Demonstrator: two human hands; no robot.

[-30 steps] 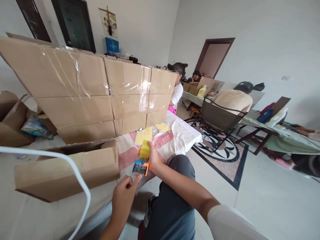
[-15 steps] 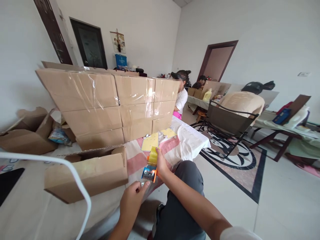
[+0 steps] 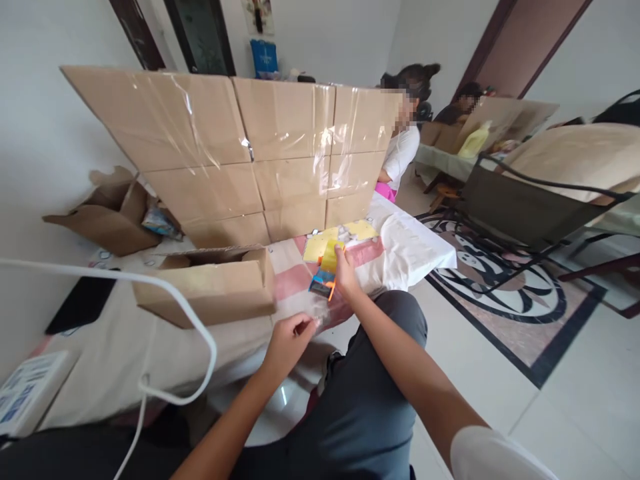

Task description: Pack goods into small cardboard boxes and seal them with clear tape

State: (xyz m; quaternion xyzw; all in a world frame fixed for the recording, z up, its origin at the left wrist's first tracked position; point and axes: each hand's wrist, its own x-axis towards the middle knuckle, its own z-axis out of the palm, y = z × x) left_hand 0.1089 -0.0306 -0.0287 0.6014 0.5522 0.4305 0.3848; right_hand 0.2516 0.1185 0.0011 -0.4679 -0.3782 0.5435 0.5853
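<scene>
My right hand (image 3: 346, 272) grips a tape dispenser (image 3: 323, 281) with a blue and orange body and a yellow roll, above the table's near edge. To its lower left, my left hand (image 3: 290, 341) is closed in a pinch. At its fingertips shows a crumpled bit of clear tape (image 3: 319, 321); whether it still joins the dispenser I cannot tell. Left of the hands lies a cardboard box (image 3: 205, 293) with its upper side open. Behind it stands a tall cardboard panel (image 3: 200, 127) of joined sections, with shiny clear tape across it.
A white cable (image 3: 193, 313) loops in front at the left. Beyond it are a black flat object (image 3: 83, 300) and an open carton (image 3: 105, 213). Yellow patches (image 3: 320, 245) mark the tablecloth. A person (image 3: 400, 143) sits past the panel; a chair (image 3: 540, 207) stands at right.
My left hand has drawn back from the dispenser's cutting end, with a bit of clear tape at its fingertips. The view has tilted down, bringing more of the lap and near table into sight.
</scene>
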